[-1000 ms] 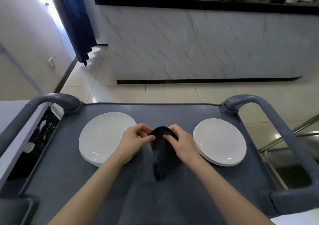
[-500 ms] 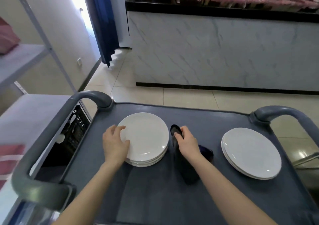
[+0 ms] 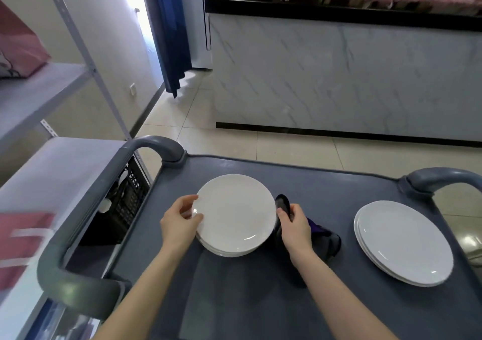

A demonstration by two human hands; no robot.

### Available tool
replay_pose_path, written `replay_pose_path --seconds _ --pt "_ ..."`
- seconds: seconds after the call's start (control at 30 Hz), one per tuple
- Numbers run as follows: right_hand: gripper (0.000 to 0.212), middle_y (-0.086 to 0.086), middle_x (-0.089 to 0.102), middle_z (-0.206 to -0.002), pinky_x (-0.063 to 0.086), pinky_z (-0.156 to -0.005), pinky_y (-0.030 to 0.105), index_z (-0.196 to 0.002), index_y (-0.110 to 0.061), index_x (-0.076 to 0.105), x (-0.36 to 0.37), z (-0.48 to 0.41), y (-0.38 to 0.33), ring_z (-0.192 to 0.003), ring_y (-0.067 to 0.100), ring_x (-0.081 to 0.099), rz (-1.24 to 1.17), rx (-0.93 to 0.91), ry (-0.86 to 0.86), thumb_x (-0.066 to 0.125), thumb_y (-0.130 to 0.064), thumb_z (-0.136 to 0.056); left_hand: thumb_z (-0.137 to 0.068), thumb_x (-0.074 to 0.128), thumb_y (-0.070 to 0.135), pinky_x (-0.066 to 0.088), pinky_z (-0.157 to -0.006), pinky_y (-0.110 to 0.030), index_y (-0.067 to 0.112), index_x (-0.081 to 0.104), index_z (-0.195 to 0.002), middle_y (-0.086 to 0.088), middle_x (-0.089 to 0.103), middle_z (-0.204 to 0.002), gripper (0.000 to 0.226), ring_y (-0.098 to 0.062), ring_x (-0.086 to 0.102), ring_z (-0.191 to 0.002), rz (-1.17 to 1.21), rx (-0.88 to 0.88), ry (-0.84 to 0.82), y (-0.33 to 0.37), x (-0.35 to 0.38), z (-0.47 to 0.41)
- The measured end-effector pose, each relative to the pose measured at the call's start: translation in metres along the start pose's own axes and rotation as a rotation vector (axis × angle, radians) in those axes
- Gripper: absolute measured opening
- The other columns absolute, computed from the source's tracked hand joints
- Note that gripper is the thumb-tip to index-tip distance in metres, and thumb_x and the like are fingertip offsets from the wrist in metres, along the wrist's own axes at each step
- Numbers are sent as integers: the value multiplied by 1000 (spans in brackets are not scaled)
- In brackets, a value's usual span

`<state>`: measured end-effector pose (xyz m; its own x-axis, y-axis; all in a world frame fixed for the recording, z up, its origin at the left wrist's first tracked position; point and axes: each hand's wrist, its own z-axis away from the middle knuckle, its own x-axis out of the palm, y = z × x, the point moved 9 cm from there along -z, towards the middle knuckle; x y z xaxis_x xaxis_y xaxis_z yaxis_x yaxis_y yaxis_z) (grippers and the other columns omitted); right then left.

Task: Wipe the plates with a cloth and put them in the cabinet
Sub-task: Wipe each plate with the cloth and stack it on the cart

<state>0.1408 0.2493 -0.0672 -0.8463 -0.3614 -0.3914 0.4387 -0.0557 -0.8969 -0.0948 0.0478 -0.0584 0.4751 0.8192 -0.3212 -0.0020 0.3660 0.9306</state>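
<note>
A stack of white plates (image 3: 234, 214) sits on the grey cart top (image 3: 260, 300), left of centre. My left hand (image 3: 180, 222) grips the left rim of the top plate, thumb on its upper face, and that edge looks slightly raised. My right hand (image 3: 294, 227) holds a dark cloth (image 3: 323, 240) just right of the stack, the cloth bunched under my palm and trailing onto the cart. A second stack of white plates (image 3: 401, 243) rests at the cart's right side.
Grey cart handles curve up at the left (image 3: 86, 235) and right (image 3: 438, 180). A metal shelving unit (image 3: 52, 162) with red items stands at the left. A black crate (image 3: 125, 196) sits beside the cart. A marble counter (image 3: 339, 78) lies beyond the tiled floor.
My left hand left the cloth and moved to the left stack, taking hold of the top plate's rim. My right hand kept the cloth. The view swung left, showing the shelving.
</note>
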Motion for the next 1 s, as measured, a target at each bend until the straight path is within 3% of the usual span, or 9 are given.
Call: replay_pose_path --seconds 0.23,0.37,0.47,0.57,0.77,0.9,1.0 --pt "22 -9 55 -66 40 -63 29 -78 -17 50 -14 -4 -4 -62 8 47 -37 -36 -1 56 -26 -97 -75 63 -10 57 -90 -34 31 74 -101 9 76 -102 50 -5 72 -97 201 -22 27 2 7 5" --pt "21 -9 54 -67 40 -64 28 -78 -18 51 -27 -2 -4 -64 8 47 -90 -51 -2 56 -25 -97 -75 64 -14 58 -72 -26 37 71 -100 14 72 -107 58 -3 71 -86 339 -36 14 17 17 8" --pt "15 -3 62 -78 43 -66 26 -83 -21 54 -49 -4 -7 -72 10 53 -129 -69 27 56 -26 -97 -76 70 -10 57 -78 -36 36 68 -110 5 67 -114 57 -20 68 -98 480 -116 -99 24 41 9" --pt "11 -7 66 -81 42 -64 26 -86 -26 54 -74 -8 -11 -76 9 59 -121 -103 61 58 -27 -96 -84 64 -9 57 -75 -33 29 62 -127 -4 69 -118 58 -25 68 -100 553 -184 -244 34 72 13" --pt "13 -17 65 -73 42 -62 26 -83 -26 55 -118 -6 -11 -65 -2 54 -93 -174 87 62 -24 -94 -91 46 -14 57 -80 -38 26 68 -120 -6 64 -127 54 -28 65 -108 547 -160 -353 49 123 34" --pt "9 -12 66 -75 47 -70 34 -86 -27 57 -144 -13 -19 -74 8 59 -86 -196 57 61 -27 -94 -101 50 0 61 -72 -36 29 70 -119 -7 74 -111 40 -24 72 -90 589 -208 -419 53 147 49" --pt "8 -9 68 -80 48 -69 24 -87 -27 59 -157 -14 -30 -80 12 62 -46 -258 -30 61 -25 -95 -105 47 9 60 -65 -33 25 66 -117 -7 72 -106 28 -19 71 -79 582 -222 -406 61 161 56"
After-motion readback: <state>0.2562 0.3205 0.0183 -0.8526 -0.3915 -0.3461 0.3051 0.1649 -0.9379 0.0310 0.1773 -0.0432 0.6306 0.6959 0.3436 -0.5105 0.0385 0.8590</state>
